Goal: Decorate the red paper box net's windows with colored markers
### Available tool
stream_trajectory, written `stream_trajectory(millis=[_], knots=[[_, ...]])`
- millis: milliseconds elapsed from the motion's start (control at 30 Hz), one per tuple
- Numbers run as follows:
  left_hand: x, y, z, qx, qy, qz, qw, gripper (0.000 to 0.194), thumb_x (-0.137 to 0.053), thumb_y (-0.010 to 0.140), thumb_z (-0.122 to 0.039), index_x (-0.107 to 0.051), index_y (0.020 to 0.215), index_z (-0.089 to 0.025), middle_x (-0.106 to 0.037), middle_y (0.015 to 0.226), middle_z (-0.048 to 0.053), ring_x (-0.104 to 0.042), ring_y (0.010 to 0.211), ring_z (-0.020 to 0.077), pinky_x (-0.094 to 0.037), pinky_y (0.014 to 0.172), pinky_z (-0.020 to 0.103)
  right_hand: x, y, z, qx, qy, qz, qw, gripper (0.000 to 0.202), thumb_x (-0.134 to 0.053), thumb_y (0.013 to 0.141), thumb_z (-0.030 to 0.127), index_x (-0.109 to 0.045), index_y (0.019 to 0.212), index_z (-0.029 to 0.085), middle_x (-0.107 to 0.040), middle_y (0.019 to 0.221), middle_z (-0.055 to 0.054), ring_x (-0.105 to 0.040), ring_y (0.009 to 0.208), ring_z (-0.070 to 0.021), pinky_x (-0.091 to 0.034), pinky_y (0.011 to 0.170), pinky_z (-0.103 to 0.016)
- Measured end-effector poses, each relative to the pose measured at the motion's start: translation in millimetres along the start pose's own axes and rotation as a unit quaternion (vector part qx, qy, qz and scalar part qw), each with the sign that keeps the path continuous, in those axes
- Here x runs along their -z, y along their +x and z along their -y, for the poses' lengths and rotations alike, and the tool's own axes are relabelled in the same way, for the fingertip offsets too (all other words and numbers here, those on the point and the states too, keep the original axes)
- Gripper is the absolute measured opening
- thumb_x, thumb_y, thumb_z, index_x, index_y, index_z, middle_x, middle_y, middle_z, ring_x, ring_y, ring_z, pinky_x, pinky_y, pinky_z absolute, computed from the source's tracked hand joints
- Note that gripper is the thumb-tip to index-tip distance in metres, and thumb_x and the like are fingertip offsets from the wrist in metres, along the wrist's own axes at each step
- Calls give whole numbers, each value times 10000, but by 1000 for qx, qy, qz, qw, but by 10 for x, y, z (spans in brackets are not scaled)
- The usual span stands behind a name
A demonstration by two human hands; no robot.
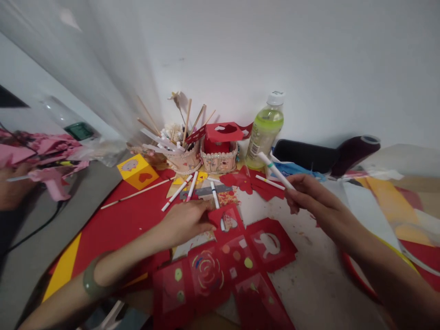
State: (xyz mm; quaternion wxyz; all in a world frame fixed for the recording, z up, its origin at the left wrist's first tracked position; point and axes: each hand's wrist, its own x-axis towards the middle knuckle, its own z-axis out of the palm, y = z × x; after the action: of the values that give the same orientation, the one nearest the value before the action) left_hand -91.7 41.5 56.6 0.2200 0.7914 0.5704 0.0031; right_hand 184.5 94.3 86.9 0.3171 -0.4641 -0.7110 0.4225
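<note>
My right hand (304,195) is closed around a white marker (275,169) with a green band, its capped end pointing up and left. My left hand (192,220) reaches over the table, its fingertips at the upper flap of a red paper cutout (220,256). Whether those fingers pinch the flap is too small to tell. The cutout lies spread out, with windows showing a swirl, dots and a teapot-like shape. Other markers (177,193) lie just beyond my left hand, one of them (215,195) pointing toward the flap.
A yellow box (137,172) stands at the left, near a wooden stick (137,193). Behind are a decorated basket (184,162) of sticks, a red box (223,133), a green-drink bottle (266,130) and a dark object (357,153). Another person's hand (12,188) is near a pink glue gun (51,181).
</note>
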Motion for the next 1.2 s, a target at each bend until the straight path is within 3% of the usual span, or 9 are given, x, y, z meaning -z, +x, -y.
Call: stream_trajectory(millis=[133, 300, 500, 633, 733, 800, 900, 1033, 1200], knots=[[-119, -49, -62, -3, -54, -47, 997, 94, -527, 865, -227, -554, 944, -185, -640, 940, 55, -616, 840, 203, -449, 706, 276, -152, 19, -76, -8, -45, 44, 998, 240, -517, 838, 425, -597, 937, 222, -623, 748, -3, -556, 592, -155, -459, 512, -267], [137, 13, -300, -55, -61, -56, 995, 133, -394, 907, -143, -504, 971, -183, -629, 856, 26, -597, 739, 156, -433, 625, 235, -268, -40, 20, 33, -55, 79, 995, 340, -431, 891, 432, -664, 1018, 220, -706, 908, -45, -634, 912, -239, -509, 751, -330], [388, 255, -594, -161, 77, -79, 981, 254, -445, 854, -122, -561, 1048, -240, -677, 872, 21, -637, 750, 200, -409, 556, 257, -235, -135, 99, -4, -32, 77, 996, 269, -618, 757, 388, -691, 947, 211, -726, 825, -40, -659, 823, -256, -535, 664, -337], [330, 438, -744, -202, 108, -79, 970, 281, -475, 837, -125, -568, 1058, -272, -684, 900, -1, -644, 752, 201, -412, 515, 261, -202, -179, -51, -33, -3, 57, 998, 261, -588, 796, 398, -687, 943, 207, -725, 892, -54, -661, 880, -268, -531, 772, -396], [252, 524, -794, -213, 147, -135, 956, 314, -467, 862, -129, -534, 1153, -229, -665, 934, 36, -632, 811, 202, -449, 564, 272, -160, -214, -202, -58, 40, 8, 997, 311, -567, 812, 423, -668, 1017, 212, -704, 1053, -77, -639, 996, -293, -521, 824, -426], [255, 530, -754, -206, 184, -175, 945, 312, -450, 885, -137, -525, 1184, -185, -648, 995, 68, -611, 884, 210, -475, 642, 291, -110, -253, -274, -83, 48, -21, 995, 359, -570, 801, 434, -645, 1075, 214, -684, 1128, -87, -636, 1015, -309, -531, 804, -432], [395, 442, -555, -162, 246, -216, 931, 255, -461, 883, -128, -578, 1104, -181, -635, 1055, 69, -575, 960, 223, -474, 737, 317, -2, -339, -334, -138, 4, -47, 989, 360, -524, 817, 454, -641, 1048, 204, -711, 1069, -92, -669, 944, -312, -536, 784, -430], [705, 247, -155, 2, 337, -256, 906, 219, -408, 906, -138, -621, 952, -133, -647, 906, 100, -549, 929, 264, -448, 684, 336, 134, -439, -420, -183, -149, -60, 970, 404, -413, 862, 477, -635, 1023, 180, -724, 1011, -111, -676, 918, -319, -532, 773, -423], [907, 166, 151, 36, 404, -268, 874, 280, -352, 890, -81, -621, 948, -136, -637, 937, 135, -505, 1003, 308, -413, 733, 385, 142, -401, -501, -174, -372, -59, 910, 514, -282, 913, 454, -541, 1220, 133, -718, 983, -173, -677, 892, -370, -524, 697, -475]])
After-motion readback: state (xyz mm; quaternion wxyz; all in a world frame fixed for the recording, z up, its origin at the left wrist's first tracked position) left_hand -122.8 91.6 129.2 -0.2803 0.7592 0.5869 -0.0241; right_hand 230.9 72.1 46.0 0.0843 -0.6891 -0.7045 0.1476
